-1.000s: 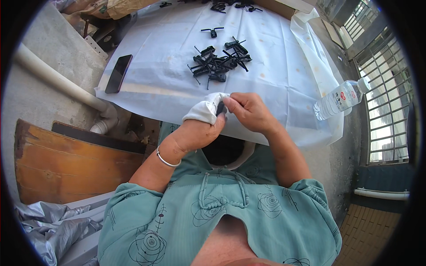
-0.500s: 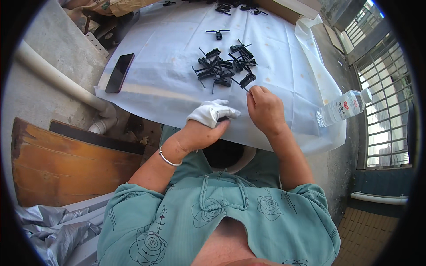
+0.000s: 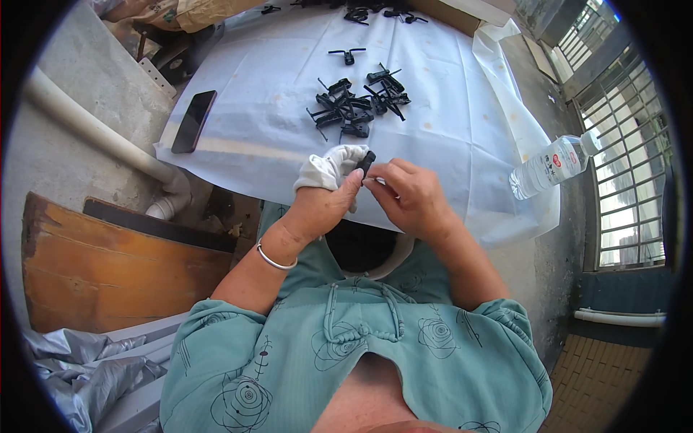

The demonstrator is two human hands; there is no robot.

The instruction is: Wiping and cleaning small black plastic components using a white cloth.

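Your right hand, which half a second ago was stretched out to the heap of black clips on the far side of the sheet, has come back to the near edge and now meets your left hand over your lap. Between them stands a small black clip, upright and slightly tilted. Your right fingertips are pinched together at its lower end, and your left thumb presses against it from the other side, so both hands are closed on the same piece.

Your left hand also keeps a bunched white cloth gripped in its fingers, just beside the clip and touching it (the cloth hides the left fingertips, so their exact hold cannot be told).

The return from the heap with a piece in hand suggests that a fresh clip has been fetched and a new round of handling is starting.

Farther out, the white sheet covers the table. A dark phone lies at its left edge. A clear water bottle lies on its side at the right, well apart from your hands.
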